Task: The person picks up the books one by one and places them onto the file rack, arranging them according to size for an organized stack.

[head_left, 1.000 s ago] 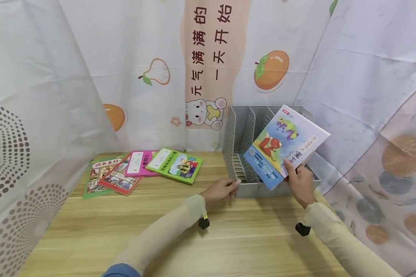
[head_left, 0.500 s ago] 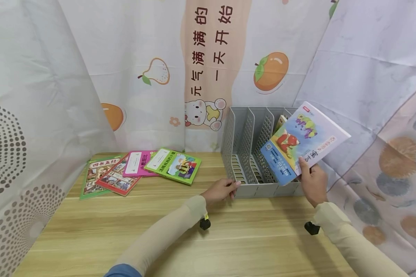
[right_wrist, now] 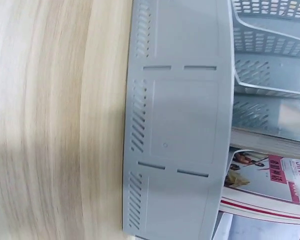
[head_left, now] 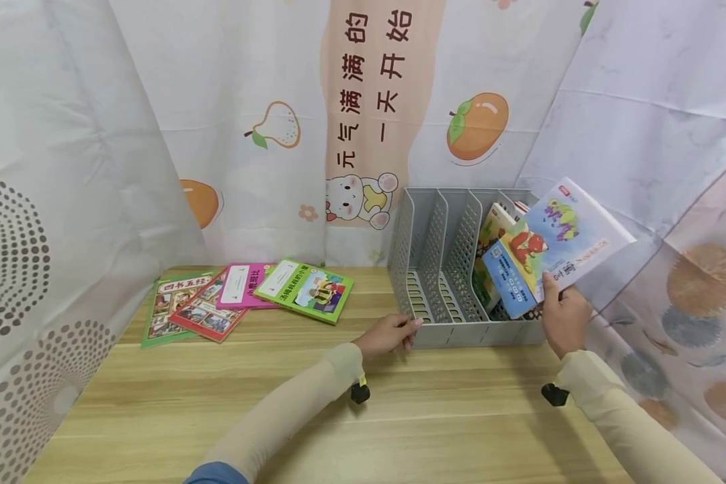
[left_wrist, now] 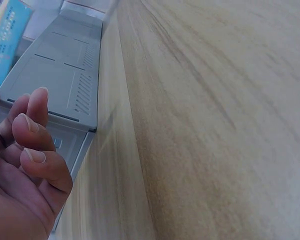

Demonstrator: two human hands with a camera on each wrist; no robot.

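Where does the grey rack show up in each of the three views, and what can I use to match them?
Head: the grey rack stands right of centre, with its compartments visible.
Left wrist: the grey rack is at upper left, partly behind the fingers.
Right wrist: the grey rack's front wall runs down the middle, with compartments to the right.
Shared landmark: the wooden tabletop in front of the rack.

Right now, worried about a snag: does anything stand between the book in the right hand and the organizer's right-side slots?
Yes: books stand in the organizer there, partly hidden behind the held book; remaining room is unclear.
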